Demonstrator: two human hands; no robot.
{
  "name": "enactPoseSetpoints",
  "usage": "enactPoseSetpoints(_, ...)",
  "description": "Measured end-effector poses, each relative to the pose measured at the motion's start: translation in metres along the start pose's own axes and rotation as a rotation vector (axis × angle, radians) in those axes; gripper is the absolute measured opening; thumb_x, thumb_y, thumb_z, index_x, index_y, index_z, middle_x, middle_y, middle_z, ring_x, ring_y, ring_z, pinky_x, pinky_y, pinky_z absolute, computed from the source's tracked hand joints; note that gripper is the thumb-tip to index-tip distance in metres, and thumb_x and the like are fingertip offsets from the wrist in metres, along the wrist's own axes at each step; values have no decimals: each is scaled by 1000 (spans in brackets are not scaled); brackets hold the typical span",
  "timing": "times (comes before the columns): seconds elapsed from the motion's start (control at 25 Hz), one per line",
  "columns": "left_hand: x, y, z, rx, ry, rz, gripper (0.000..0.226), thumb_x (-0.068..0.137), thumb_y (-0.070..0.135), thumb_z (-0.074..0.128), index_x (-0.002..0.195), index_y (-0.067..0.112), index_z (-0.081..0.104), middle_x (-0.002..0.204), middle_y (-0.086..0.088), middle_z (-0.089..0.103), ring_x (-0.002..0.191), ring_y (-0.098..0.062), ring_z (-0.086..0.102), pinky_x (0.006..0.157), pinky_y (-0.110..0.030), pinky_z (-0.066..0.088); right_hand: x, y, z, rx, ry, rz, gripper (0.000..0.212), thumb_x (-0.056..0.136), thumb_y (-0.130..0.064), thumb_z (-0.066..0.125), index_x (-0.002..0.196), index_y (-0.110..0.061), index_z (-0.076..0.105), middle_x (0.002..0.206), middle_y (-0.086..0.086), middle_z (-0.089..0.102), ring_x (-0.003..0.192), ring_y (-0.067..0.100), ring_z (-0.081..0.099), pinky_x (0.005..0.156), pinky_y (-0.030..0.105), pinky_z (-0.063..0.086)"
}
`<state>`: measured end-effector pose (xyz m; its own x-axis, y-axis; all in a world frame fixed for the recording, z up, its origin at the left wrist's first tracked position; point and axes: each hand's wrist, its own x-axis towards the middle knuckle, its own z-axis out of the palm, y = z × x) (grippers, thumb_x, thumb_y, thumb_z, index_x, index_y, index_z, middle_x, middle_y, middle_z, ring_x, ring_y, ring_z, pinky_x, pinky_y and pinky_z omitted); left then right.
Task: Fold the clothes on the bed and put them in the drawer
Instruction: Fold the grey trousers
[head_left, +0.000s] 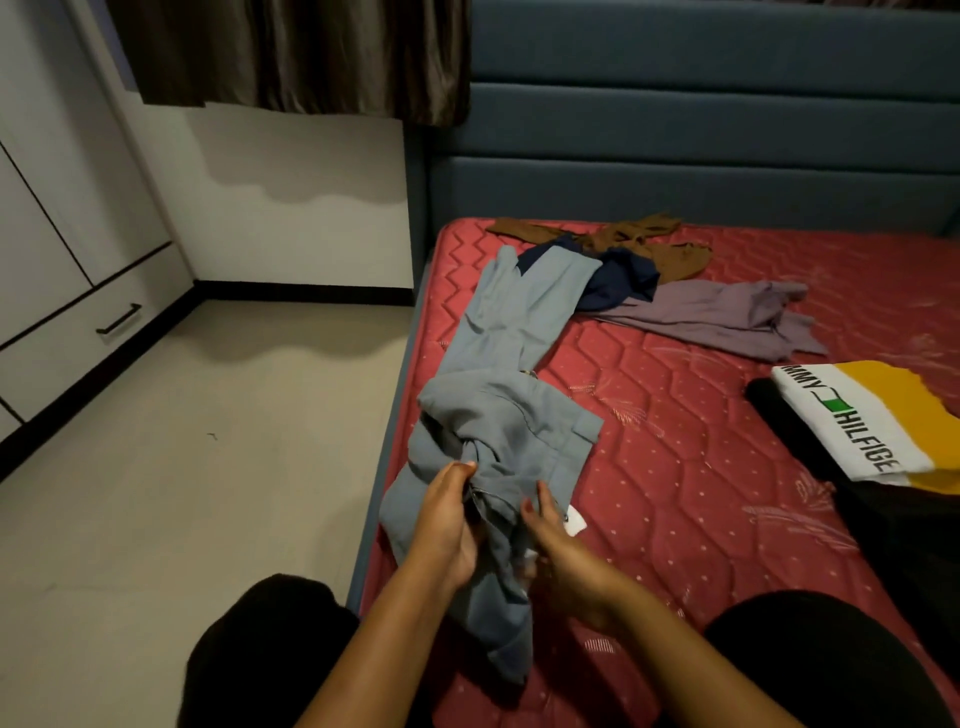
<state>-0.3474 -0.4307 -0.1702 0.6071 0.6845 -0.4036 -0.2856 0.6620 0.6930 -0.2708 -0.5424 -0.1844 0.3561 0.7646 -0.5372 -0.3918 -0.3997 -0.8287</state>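
Two hands are shown at 6 o'clock of the view. What is grasped by them? (Student)

The grey-blue trousers (498, 364) are grasped by both. The left hand (447, 519) is curled round bunched cloth at the waist end. The right hand (566, 561) is closed on the same end from the other side, with the thumb laid on top. A white tag (574, 522) is seen just beside the right hand, at its 1 o'clock. (Tutor)

Where are the trousers placed? (Student)

They are laid along the 9 o'clock edge of the red quilted mattress (701, 493). The waist end is crumpled in the hands and the legs are stretched flat towards 12 o'clock. The leg ends are touched by a navy garment (618, 283). (Tutor)

Which other clothes are marked? (Student)

A brown garment (623, 239) is spread at 12 o'clock of the navy one, near the blue headboard (701, 130). A mauve garment (727, 317) is spread at its 4 o'clock, touching it. At 3 o'clock of the view, a folded white-and-yellow shirt (852, 415) with lettering is rested on a black garment (883, 519). (Tutor)

And the drawer? (Student)

A white drawer (78, 343) with a dark bar handle (118, 319) is seen shut at 9 o'clock. It is separated from the mattress by the pale floor (208, 467) and stands well apart from the trousers. (Tutor)
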Motion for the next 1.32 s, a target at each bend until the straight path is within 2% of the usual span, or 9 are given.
enactPoseSetpoints(0.12, -31, -1, 25, -136, -126, -45, 51, 83, 21, 58, 126, -6, 53, 124, -24, 60, 108, -35, 62, 88, -38, 55, 13, -10, 14, 463, 50, -127, 94, 76, -53, 76, 151, -35, 23, 129, 5, 59, 106, 21, 66, 81, 33, 56)
enactPoseSetpoints(0.24, -74, 1, 67, -293, -348, -8, 65, 73, 20, 74, 130, -1, 53, 128, -23, 59, 118, -32, 58, 97, -38, 50, -17, -70, 5, 461, 231, -430, 64, 94, -17, 58, 149, -26, 26, 148, 14, 40, 131, 27, 47, 101, 33, 46)
enactPoseSetpoints(0.4, -153, -1, 125, -100, -530, 135, 41, 57, 26, 88, 89, 14, 65, 85, -1, 69, 74, -10, 68, 65, -26, 57, -110, -175, -31, 55, 402, -936, 81, 79, 17, 60, 139, -30, 32, 145, 0, 40, 123, 10, 53, 93, 25, 49)
enactPoseSetpoints(0.52, -199, -11, 155, 78, -606, 368, 19, 75, 24, 71, 58, 24, 62, 89, -1, 52, 73, -5, 62, 69, -27, 55, -168, -241, -28, -149, 248, -1171, 76, 80, 20, 52, 134, -32, 42, 116, -8, 53, 75, 0, 58, 70, 13, 50)
enactPoseSetpoints(0.68, -163, 1, 128, 301, -378, 486, 28, 87, 10, 63, 59, 15, 62, 62, -2, 58, 56, -8, 56, 59, -27, 51, -91, -256, -18, -597, -176, -770, 75, 84, 8, 62, 146, -26, 35, 136, 1, 51, 113, 15, 54, 91, 27, 50)
enactPoseSetpoints(0.84, -77, -12, 26, 996, -41, 354, 32, 85, 18, 65, 54, 17, 55, 54, 2, 54, 54, -12, 49, 61, -39, 45, 28, -139, -48, -1301, 150, -177, 85, 87, -26, 69, 153, -25, 15, 150, 9, 40, 131, 28, 45, 95, 34, 46)
enactPoseSetpoints(1.04, -23, -23, -36, 1504, 49, 178, 6, 86, 32, 61, 88, 27, 59, 100, 1, 67, 93, -17, 63, 71, -25, 43, 54, 0, -55, -1445, 228, -200, 59, 90, -49, 53, 145, -37, 32, 147, -2, 40, 131, 26, 41, 106, 44, 35)
enactPoseSetpoints(1.2, 8, -35, -26, 1455, 30, 267, 48, 82, 45, 66, 120, 18, 52, 120, -1, 55, 108, -20, 56, 82, -27, 44, 40, -16, -56, -1417, 159, -236, 16, 86, -45, 57, 98, -34, 58, 107, -9, 56, 109, 20, 52, 87, 37, 37)
enactPoseSetpoints(1.32, 27, -38, -29, 1505, 20, 300, 53, 76, 41, 73, 116, 14, 55, 119, -5, 51, 111, -24, 51, 89, -32, 44, 31, -28, -56, -1217, 26, -294, 20, 80, -35, 60, 70, -34, 43, 76, -14, 52, 87, 15, 56, 78, 37, 44)
